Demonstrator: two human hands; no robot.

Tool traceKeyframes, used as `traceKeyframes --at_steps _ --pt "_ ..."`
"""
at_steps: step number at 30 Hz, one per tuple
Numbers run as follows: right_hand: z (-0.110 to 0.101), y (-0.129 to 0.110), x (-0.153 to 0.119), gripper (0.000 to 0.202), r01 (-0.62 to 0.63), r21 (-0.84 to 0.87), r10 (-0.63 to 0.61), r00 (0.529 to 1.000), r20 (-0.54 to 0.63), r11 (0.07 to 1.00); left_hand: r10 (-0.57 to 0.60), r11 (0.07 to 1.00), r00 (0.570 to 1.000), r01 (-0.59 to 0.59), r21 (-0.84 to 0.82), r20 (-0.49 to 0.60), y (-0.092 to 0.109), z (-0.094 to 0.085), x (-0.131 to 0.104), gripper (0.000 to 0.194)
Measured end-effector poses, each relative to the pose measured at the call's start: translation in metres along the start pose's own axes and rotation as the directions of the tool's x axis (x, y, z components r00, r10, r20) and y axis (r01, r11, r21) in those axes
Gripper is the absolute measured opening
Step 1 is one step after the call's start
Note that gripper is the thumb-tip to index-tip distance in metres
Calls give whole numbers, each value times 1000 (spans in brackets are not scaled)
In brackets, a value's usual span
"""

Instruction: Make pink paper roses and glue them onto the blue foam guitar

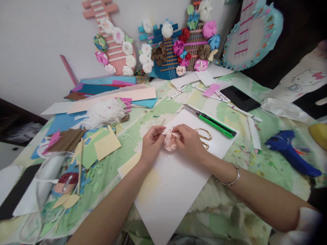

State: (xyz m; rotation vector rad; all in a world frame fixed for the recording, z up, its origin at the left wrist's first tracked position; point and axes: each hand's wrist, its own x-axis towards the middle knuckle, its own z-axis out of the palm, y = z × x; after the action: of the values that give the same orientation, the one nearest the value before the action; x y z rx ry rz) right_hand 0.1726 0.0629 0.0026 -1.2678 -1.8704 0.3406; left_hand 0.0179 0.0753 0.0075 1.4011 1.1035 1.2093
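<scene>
A pale pink paper flower (170,142) is pinched between my two hands, above a white sheet (176,190). My left hand (153,142) grips its left edge with thumb and fingers. From the other side my right hand (188,139) holds the petals, fingers curled and partly hiding them. Gold-handled scissors (208,136) lie just beyond my right hand, their blades covered by it. A green utility knife (217,125) rests on the sheet's far right part, its blade out.
At left lie crepe paper strips (112,98), a tangle of white string (104,114) and yellow paper squares (107,143). A blue glue gun (292,153) is at right, near a black phone-like slab (240,98). Flower-covered paper instruments (167,61) lean against the wall.
</scene>
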Motion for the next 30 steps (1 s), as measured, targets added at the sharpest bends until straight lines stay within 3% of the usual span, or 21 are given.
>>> traceKeyframes --at_steps 7,14,23,30 --pt "0 -1 -1 13 41 -76 -40 999 16 996 25 998 1000 -26 63 8 3 1 -1 18" --pt "0 -1 -2 12 16 -68 -15 1000 17 998 90 987 993 -100 125 83 4 2 -5 24" --pt "-3 -11 1 30 -49 202 28 994 101 978 121 973 992 -127 192 47 1 2 -4 32" --pt "-1 -11 1 17 -155 321 142 988 64 934 111 968 992 -121 221 58 2 1 -6 30"
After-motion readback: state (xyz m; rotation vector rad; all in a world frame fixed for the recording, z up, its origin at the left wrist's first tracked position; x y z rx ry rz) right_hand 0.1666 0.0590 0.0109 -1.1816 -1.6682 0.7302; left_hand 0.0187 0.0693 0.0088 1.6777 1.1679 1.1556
